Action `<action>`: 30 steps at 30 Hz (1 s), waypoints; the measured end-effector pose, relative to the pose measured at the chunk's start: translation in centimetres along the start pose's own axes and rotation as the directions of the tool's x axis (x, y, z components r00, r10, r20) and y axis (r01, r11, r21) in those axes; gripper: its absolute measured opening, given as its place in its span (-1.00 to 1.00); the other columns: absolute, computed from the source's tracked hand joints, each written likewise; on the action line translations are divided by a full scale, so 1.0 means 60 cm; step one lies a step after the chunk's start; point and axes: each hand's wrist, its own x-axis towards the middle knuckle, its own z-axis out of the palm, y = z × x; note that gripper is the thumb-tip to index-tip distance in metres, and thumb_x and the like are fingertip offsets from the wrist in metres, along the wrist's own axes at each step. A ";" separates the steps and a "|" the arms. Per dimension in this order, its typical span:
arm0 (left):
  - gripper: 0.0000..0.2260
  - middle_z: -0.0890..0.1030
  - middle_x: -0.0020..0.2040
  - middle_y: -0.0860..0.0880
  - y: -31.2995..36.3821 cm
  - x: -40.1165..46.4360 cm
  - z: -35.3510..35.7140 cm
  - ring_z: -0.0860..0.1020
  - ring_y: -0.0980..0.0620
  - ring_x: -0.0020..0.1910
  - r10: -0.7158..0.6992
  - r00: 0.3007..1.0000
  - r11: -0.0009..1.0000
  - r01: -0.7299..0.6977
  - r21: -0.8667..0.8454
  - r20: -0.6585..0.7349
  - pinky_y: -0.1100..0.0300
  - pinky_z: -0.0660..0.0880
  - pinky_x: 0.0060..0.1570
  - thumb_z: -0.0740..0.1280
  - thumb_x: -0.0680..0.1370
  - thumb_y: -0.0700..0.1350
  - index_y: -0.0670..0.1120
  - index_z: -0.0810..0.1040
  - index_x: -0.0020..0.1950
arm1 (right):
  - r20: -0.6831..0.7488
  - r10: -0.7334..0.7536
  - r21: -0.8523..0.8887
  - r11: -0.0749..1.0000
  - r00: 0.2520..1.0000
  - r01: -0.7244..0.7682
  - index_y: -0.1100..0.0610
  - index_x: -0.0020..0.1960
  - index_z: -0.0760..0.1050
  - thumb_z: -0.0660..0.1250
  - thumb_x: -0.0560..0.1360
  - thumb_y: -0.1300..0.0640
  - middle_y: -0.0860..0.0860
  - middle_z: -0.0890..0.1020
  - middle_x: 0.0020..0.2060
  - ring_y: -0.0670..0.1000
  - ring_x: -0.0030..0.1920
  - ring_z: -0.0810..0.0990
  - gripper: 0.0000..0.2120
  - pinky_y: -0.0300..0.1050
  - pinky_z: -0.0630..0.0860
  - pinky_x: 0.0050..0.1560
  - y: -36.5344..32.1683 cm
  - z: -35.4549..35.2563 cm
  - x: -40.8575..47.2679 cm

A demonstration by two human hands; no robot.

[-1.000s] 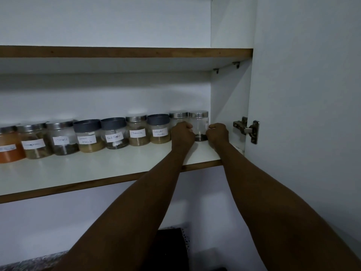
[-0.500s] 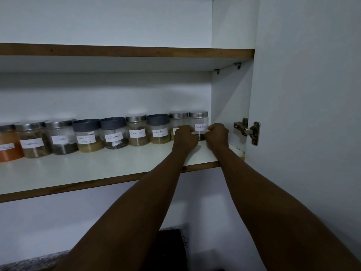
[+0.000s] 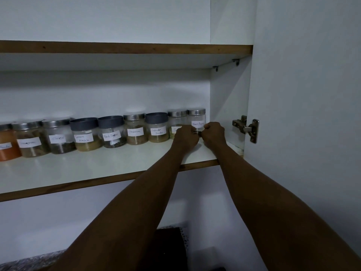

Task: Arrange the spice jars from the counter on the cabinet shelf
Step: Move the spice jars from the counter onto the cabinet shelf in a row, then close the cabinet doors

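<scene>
Several labelled spice jars stand in a row along the back of the white cabinet shelf (image 3: 93, 169). The rightmost jar (image 3: 197, 120), clear with a silver lid and a label reading Black Pepper, sits beside the cabinet's right wall. My left hand (image 3: 185, 134) and my right hand (image 3: 214, 133) both grip its lower part, one on each side, fingers curled. Its neighbour, a silver-lidded jar (image 3: 175, 122), is partly hidden behind my left hand. Further left stand the Coriander Powder jar (image 3: 157, 128), the Cinnamon jar (image 3: 135, 130) and a grey-lidded Black Pepper jar (image 3: 111, 132).
An upper shelf (image 3: 125, 47) runs above the row. The open cabinet door (image 3: 304, 94) stands at the right with a metal hinge (image 3: 247, 129). Below, a speckled counter edge (image 3: 29, 261) and a dark object (image 3: 170, 247) show.
The rightmost jar has been turned, so its label now faces forward. Both hands slid lower on the jar and closer together.
</scene>
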 end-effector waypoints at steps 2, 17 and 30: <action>-0.79 0.67 0.04 -0.32 0.000 0.002 0.001 0.61 -0.26 0.09 0.014 1.000 1.000 -0.014 0.007 0.011 -0.06 0.54 0.14 0.28 0.53 -0.32 -0.35 0.66 0.06 | 0.018 -0.008 -0.008 1.000 1.000 0.008 0.49 0.14 0.60 0.34 0.47 0.41 0.35 0.67 0.13 0.27 0.19 0.63 -0.72 0.07 0.55 0.21 0.001 0.000 0.000; -0.77 0.71 0.01 -0.29 0.001 -0.007 -0.004 0.67 -0.19 0.06 -0.027 0.996 0.999 0.025 -0.022 -0.090 -0.06 0.59 0.16 0.28 0.58 -0.28 -0.37 0.70 0.02 | 0.000 0.072 -0.030 0.997 0.997 -0.072 0.16 -0.25 0.38 0.37 0.47 0.34 0.14 0.47 -0.21 0.06 -0.22 0.47 -0.79 -0.24 0.22 -0.44 0.003 0.003 0.006; -0.80 0.70 0.12 -0.17 0.009 -0.140 -0.097 0.64 -0.11 0.14 -0.042 0.996 0.992 0.033 0.120 0.073 0.02 0.58 0.21 0.34 0.52 -0.29 -0.25 0.69 0.10 | 0.140 -0.120 -0.309 0.938 0.983 0.159 0.22 -0.21 0.43 0.33 0.38 0.36 0.23 0.59 -0.17 0.23 -0.07 0.61 -0.90 -0.14 0.37 -0.30 -0.048 -0.027 -0.130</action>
